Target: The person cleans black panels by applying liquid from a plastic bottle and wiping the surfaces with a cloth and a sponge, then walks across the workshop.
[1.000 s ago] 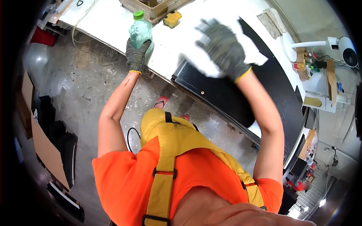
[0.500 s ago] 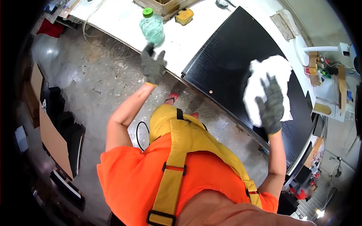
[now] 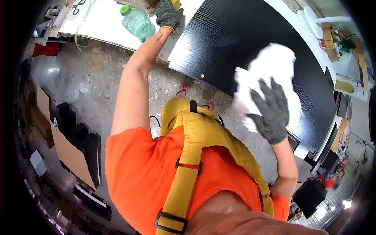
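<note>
White cloth lies crumpled on the glossy, grained black panel.

Wht tbl, blk panel, grn-cap btl

I can't see where the fingers of the left hand end, since the upper edge of my view cuts across them. Behind them I get just a scrap of something yellow, too little to name. The brown box to their left and the black panel to their right both run out of view. The right hand hides some of the white cloth, which covers part of the panel; left of those fingers its edge blurs.
</note>
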{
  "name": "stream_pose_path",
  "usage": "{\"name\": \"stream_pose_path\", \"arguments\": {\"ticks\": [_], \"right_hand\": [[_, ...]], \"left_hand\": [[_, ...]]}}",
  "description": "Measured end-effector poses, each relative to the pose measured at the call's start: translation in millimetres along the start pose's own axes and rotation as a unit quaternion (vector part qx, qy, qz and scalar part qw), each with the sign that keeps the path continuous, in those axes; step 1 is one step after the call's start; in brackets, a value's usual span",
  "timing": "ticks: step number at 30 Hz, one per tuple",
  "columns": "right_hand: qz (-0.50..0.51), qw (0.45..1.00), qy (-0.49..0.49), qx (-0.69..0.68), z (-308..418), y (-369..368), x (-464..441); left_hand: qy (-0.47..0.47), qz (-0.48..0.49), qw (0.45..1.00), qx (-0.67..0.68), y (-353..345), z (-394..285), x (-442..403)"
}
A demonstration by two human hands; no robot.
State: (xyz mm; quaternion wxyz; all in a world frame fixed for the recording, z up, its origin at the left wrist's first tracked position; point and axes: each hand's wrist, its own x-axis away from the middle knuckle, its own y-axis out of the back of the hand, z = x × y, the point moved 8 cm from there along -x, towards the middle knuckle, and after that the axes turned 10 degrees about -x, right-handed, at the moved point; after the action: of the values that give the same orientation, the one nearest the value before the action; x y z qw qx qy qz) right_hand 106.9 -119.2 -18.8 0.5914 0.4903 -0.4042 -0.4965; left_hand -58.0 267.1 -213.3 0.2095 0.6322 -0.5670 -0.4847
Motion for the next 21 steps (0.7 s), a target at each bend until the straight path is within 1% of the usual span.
{"name": "stream_pose_path", "arguments": {"ticks": [1, 2, 3, 4, 5, 6, 7, 8, 9, 11, 12, 13, 14, 15, 16, 17, 18, 19, 20, 21], "right_hand": [[-0.022, 0.999, -0.042, 0.012, -17.2, 6.1, 28.4], [-0.044, 0.995, -0.085, 0.006, -38.3, 10.0, 58.9], [-0.057, 0.988, -0.127, 0.069, -59.6, 11.0, 94.8], [-0.139, 0.974, -0.17, 0.062, -86.1, 12.3, 140.2], [-0.2, 0.95, -0.239, 0.031, -124.4, 8.4, 196.0], [-0.246, 0.922, -0.295, 0.041, -146.6, 14.4, 236.9], [-0.253, 0.907, -0.336, 0.033, -177.5, 16.8, 279.2], [-0.26, 0.879, -0.398, 0.041, -191.8, 25.3, 310.5], [-0.287, 0.869, -0.398, 0.058, -220.9, 22.4, 357.6], [-0.239, 0.861, -0.446, 0.042, -263.5, 14.1, 410.2], [-0.224, 0.861, -0.453, 0.055, -264.1, 13.8, 405.0], [-0.208, 0.861, -0.459, 0.067, -260.9, 17.4, 384.9], [-0.202, 0.854, -0.478, 0.047, -241.8, 24.5, 342.0], [-0.171, 0.878, -0.443, 0.059, -217.0, 28.7, 293.0], [-0.161, 0.901, -0.403, 0.004, -192.6, 30.9, 241.8], [-0.139, 0.932, -0.335, 0.014, -164.1, 32.8, 196.8], [-0.104, 0.951, -0.289, 0.045, -138.8, 31.4, 153.4], [-0.098, 0.973, -0.208, 0.026, -106.0, 34.7, 107.6], [-0.08, 0.983, -0.163, 0.013, -81.2, 32.2, 71.3], [-0.055, 0.992, -0.115, -0.002, -59.7, 28.7, 39.4]], "left_hand": [[-0.008, -0.061, 0.995, -0.072, -16.4, 11.2, -0.9], [-0.005, -0.058, 0.994, -0.089, 2.2, 0.7, 6.4], [-0.003, -0.054, 0.993, -0.106, 21.1, -11.0, 12.4], [0.019, -0.063, 0.995, -0.075, 15.8, -1.2, 8.0], [0.024, -0.061, 0.996, -0.055, 22.7, -3.0, 5.7], [0.012, -0.07, 0.995, -0.066, 30.8, -8.4, 6.9], [-0.001, -0.078, 0.994, -0.077, 34.4, -11.9, 9.6], [-0.004, -0.112, 0.992, -0.058, 19.9, 0.5, 2.3], [0.022, -0.114, 0.992, -0.057, 16.3, 3.5, 0.7], [0.024, -0.1, 0.994, -0.049, 23.6, -0.9, 2.6], [0.018, -0.116, 0.992, -0.054, 19.6, 2.7, 1.9], [0.017, -0.106, 0.993, -0.045, 19.1, 3.3, 1.2], [0.016, -0.097, 0.994, -0.036, 19.0, 3.5, -0.5], [0.016, -0.089, 0.996, -0.028, 19.0, 3.9, -1.5], [0.017, -0.108, 0.993, -0.044, 19.1, 3.0, 1.1], [0.011, -0.085, 0.996, -0.034, 17.7, 5.1, 1.4], [0.007, -0.062, 0.998, -0.025, 18.8, 9.1, 1.4], [0.004, -0.04, 0.999, -0.016, 21.4, 11.5, 2.2], [0.033, 0.005, 0.999, 0.032, 40.8, 0.1, 4.1], [0.014, -0.042, 0.998, 0.043, 34.7, 8.1, 3.3]]}}
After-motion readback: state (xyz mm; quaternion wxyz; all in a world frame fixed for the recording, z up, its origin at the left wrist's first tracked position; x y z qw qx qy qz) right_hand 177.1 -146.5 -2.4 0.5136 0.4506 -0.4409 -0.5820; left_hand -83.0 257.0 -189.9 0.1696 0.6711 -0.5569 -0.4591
